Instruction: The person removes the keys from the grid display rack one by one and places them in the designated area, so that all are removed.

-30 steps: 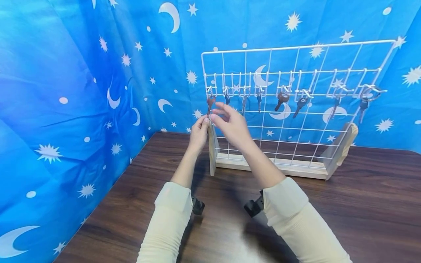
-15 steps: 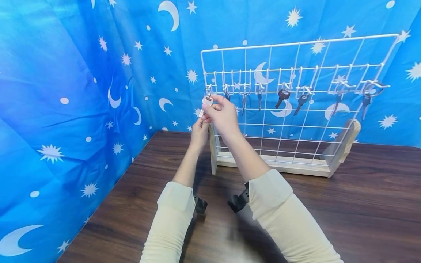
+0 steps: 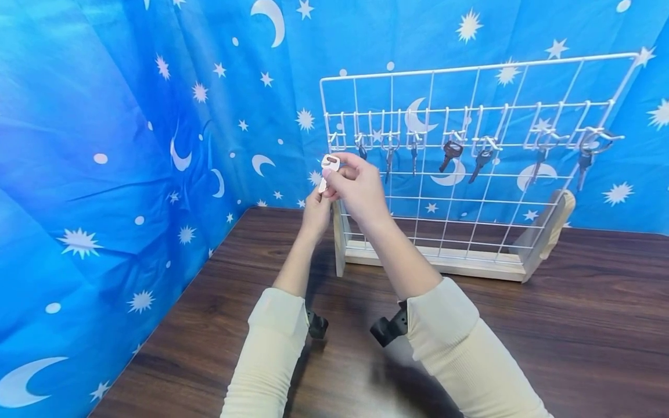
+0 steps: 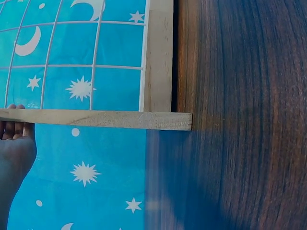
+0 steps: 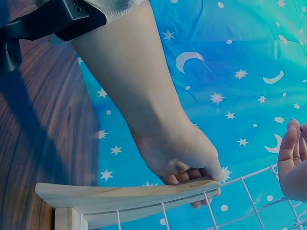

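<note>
In the head view my right hand (image 3: 360, 188) pinches a silver key (image 3: 330, 164) between thumb and fingers, just below the leftmost hook (image 3: 334, 139) of a white wire rack (image 3: 444, 203). No ring shows on that hook. The key's blade points down toward my left hand (image 3: 316, 216). My left hand grips the top of the rack's left wooden post (image 3: 339, 244). Its curled fingers show around the post (image 4: 96, 118) in the left wrist view. The right wrist view has only part of my right hand (image 5: 293, 165) at its right edge; the key is barely visible there.
Several keys, among them a dark brown key (image 3: 450, 157) and a ringed key (image 3: 584, 159), hang on hooks along the rack. The rack stands on a dark wooden table (image 3: 601, 302). A blue curtain (image 3: 209, 116) with moons and stars hangs behind and to the left.
My right hand has closed its fingers on the leftmost key, turned it and brought it slightly down, its ring leaving the hook. The left hand stays on the post.
</note>
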A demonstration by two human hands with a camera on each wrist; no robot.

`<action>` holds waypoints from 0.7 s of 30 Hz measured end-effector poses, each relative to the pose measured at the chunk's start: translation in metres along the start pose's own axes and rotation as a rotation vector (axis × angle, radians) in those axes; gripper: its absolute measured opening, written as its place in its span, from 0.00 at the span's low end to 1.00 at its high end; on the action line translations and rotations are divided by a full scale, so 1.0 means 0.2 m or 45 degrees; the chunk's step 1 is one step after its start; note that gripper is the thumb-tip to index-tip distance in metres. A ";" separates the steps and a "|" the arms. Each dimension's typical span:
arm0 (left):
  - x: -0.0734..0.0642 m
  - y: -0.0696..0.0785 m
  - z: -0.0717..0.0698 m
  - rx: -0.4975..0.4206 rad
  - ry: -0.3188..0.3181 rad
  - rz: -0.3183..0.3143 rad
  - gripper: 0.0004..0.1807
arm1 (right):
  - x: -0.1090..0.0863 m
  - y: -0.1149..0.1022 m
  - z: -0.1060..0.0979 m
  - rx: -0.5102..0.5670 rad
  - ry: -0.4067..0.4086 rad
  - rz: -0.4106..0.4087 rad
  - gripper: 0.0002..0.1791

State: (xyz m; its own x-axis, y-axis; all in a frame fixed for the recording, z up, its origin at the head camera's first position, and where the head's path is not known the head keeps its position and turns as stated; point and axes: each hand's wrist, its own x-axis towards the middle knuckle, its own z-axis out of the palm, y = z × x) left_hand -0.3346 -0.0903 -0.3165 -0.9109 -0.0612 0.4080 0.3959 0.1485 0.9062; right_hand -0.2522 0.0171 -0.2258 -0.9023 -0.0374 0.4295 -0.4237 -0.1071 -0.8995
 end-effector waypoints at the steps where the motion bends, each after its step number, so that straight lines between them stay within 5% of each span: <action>1: 0.00 0.00 0.00 -0.001 0.002 0.001 0.16 | 0.00 -0.01 0.00 -0.004 -0.013 0.000 0.18; 21: 0.01 0.00 -0.01 -0.145 -0.107 0.006 0.19 | -0.19 0.08 -0.16 -0.221 -0.087 0.080 0.17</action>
State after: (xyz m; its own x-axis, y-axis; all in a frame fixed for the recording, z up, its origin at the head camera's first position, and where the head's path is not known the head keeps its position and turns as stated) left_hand -0.3364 -0.0925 -0.3155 -0.9136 0.0231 0.4059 0.4065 0.0352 0.9130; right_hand -0.2277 0.0491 -0.2597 -0.9223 -0.1065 0.3714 -0.3796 0.0704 -0.9225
